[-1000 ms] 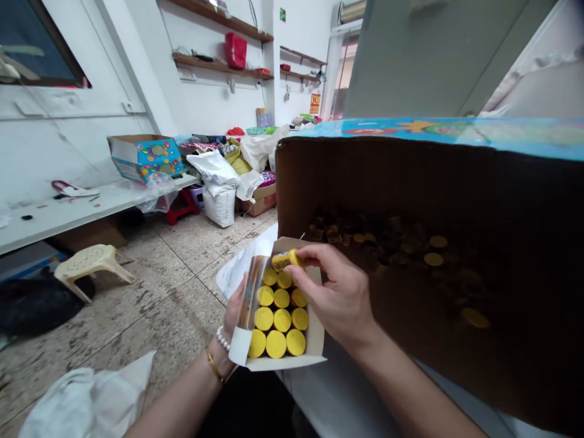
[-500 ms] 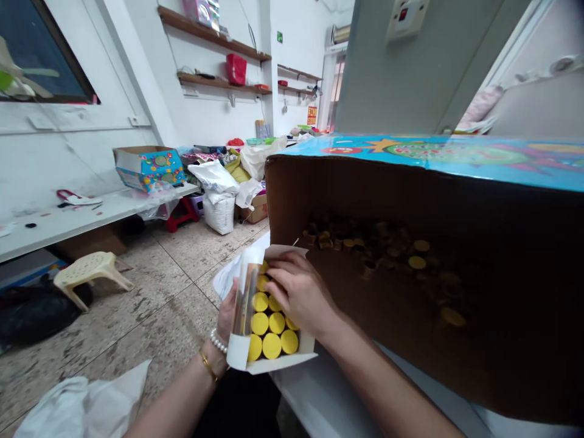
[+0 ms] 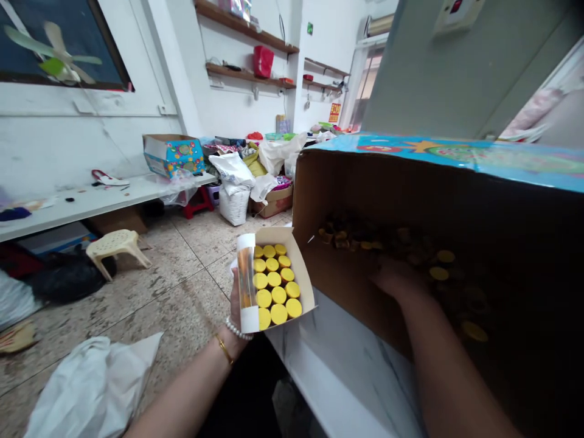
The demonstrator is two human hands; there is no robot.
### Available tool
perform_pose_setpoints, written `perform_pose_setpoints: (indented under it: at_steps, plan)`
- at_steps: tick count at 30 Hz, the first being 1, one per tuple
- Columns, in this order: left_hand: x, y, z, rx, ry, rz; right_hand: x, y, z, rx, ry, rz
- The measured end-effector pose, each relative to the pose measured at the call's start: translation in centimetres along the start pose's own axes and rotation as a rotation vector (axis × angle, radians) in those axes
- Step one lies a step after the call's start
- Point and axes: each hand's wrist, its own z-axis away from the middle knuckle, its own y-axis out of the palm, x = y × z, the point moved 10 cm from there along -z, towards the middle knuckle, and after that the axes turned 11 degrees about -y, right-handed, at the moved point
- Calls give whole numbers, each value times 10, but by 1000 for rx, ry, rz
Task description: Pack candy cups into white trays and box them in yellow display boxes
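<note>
My left hand (image 3: 236, 304) grips a small open cardboard box (image 3: 303, 274) from its left side, mostly hidden behind it. Rows of round containers with yellow lids (image 3: 274, 279) stand packed inside, and a clear window shows in the box's left flap. My right hand (image 3: 392, 277) reaches into a large cardboard carton (image 3: 337, 267) lying on its side. Dim light and blur hide its fingers. Loose yellow-lidded containers (image 3: 438, 273) lie scattered in the carton around and beyond that hand.
The large carton rests on a white marbled table (image 3: 337, 359). A cream plastic stool (image 3: 119, 246) stands on the floor at left, below a long white bench (image 3: 91, 201) bearing a blue printed box (image 3: 182, 155). White sacks (image 3: 235, 194) stand farther back.
My right hand has left the small box and moved right into the large carton. The left hand still holds the small box, whose yellow lids are now uncovered. The view has shifted left.
</note>
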Motion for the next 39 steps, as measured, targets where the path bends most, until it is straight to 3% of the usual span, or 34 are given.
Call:
perform_pose_setpoints:
  at_steps: [4, 10, 15, 19, 22, 25, 28, 30, 32, 34, 36, 37, 39]
  plan:
    - [5, 7, 1, 23, 5, 17, 19, 25, 4, 29, 52, -32]
    - [12, 24, 6, 94, -18, -30, 67, 38, 5, -120, -49, -271]
    - [2, 16, 4, 103, 3, -70, 82, 21, 4, -59, -143, -528]
    - [-7, 12, 0, 51, 58, -88, 112, -15, 18, -26, -239, -728]
    - [-6, 15, -3, 40, 57, -111, 159, -28, 40, 73, -420, -538]
    - [-5, 14, -2, 26, 70, -115, 207, -5, 68, 299, -602, -303]
    - [-7, 6, 1, -17, 96, -124, 220, 12, 77, 345, -600, -72]
    - [-9, 0, 5, -48, 115, -116, 218, 9, 73, 324, -612, -73]
    - [-12, -5, 8, -64, 142, -94, 198, -8, 58, 233, -588, -158]
    - [-17, -10, 10, -67, 181, -82, 145, -33, 34, 54, -394, -103]
    - [-20, -13, 12, -61, 209, -89, 74, -54, 18, -89, -73, 125]
    - [-21, -15, 13, -58, 219, -92, 43, -54, 15, -74, 56, 221]
    - [-20, -19, 14, -64, 219, -97, 2, -39, 12, 3, 159, 267]
